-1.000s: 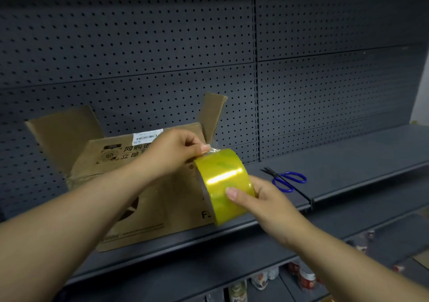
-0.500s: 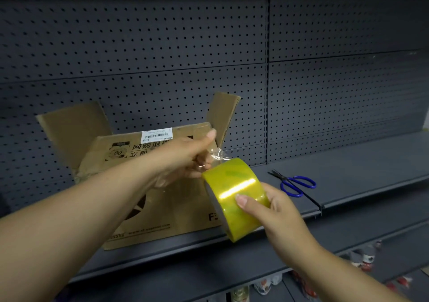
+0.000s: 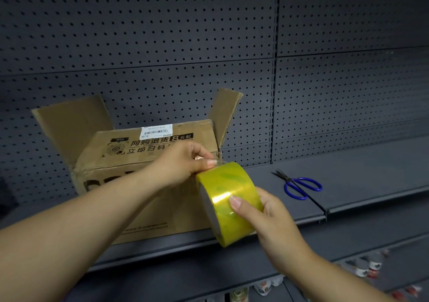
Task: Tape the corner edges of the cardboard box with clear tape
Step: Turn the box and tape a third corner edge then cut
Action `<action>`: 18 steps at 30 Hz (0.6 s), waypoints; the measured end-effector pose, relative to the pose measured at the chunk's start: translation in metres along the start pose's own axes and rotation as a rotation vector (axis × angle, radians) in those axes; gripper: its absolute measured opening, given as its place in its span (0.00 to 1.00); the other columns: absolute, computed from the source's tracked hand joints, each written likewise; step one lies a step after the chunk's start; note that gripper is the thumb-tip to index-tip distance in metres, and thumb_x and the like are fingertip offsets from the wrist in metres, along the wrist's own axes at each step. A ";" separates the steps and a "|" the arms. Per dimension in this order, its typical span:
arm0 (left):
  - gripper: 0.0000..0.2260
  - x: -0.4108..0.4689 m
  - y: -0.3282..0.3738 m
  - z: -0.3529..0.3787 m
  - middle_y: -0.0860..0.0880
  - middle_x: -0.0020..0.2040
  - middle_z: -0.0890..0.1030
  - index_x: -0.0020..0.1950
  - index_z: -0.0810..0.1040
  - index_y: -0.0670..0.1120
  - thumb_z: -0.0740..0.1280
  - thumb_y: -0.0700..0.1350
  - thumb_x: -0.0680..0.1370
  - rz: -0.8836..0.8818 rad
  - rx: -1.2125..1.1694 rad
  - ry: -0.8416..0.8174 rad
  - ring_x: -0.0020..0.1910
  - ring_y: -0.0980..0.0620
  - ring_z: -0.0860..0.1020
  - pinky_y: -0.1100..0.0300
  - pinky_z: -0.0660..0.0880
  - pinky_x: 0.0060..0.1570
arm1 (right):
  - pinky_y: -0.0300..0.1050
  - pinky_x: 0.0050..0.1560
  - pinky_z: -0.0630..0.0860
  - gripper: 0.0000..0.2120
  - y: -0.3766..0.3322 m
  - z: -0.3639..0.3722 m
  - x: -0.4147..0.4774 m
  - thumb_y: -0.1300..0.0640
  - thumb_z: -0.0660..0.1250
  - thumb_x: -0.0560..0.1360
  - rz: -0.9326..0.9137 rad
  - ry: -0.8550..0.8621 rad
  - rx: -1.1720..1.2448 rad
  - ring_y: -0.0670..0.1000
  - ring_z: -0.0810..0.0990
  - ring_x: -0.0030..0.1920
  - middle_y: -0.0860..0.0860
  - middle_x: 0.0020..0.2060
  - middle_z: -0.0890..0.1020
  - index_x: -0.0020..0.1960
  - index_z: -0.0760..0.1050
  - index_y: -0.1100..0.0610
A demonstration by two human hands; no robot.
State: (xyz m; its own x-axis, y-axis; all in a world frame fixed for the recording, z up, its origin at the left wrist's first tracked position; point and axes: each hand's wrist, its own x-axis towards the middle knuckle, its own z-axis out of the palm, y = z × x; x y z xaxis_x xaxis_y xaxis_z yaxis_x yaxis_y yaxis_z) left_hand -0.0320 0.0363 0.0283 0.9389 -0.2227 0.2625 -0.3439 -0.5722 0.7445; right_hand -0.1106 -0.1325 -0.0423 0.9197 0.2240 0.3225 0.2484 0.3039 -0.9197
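Note:
A brown cardboard box [image 3: 130, 157] with black print and a white label stands on the dark shelf [image 3: 348, 162], its side flaps raised. A wide roll of clear, yellowish tape [image 3: 228, 199] is held in front of the box's right corner. My right hand [image 3: 267, 213] grips the roll from the right, thumb on its outer face. My left hand [image 3: 185, 162] pinches the loose tape end at the top of the roll, close to the box's upper right corner.
Blue-handled scissors [image 3: 299, 185] lie on the shelf to the right of the box. A dark pegboard wall [image 3: 209, 46] backs the shelf. Small bottles [image 3: 369, 267] stand on a lower level at the bottom right.
My left hand has dropped back down to the roll's top, still pinching the tape end. The roll and my right hand stayed in front of the box's right corner.

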 end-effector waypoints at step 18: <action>0.05 0.005 0.032 -0.006 0.47 0.35 0.82 0.41 0.73 0.44 0.64 0.39 0.77 -0.012 -0.302 -0.017 0.33 0.52 0.81 0.62 0.79 0.35 | 0.53 0.55 0.75 0.19 0.008 -0.035 0.004 0.47 0.68 0.70 -0.039 -0.034 -0.301 0.55 0.79 0.48 0.61 0.48 0.80 0.47 0.78 0.63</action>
State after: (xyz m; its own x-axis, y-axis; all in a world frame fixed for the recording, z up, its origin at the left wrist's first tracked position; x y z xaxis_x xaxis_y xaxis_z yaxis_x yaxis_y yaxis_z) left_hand -0.0380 0.0210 0.0573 0.9415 -0.2318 0.2447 -0.3106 -0.3144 0.8970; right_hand -0.0946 -0.1613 -0.0560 0.8981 0.2503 0.3617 0.3671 0.0263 -0.9298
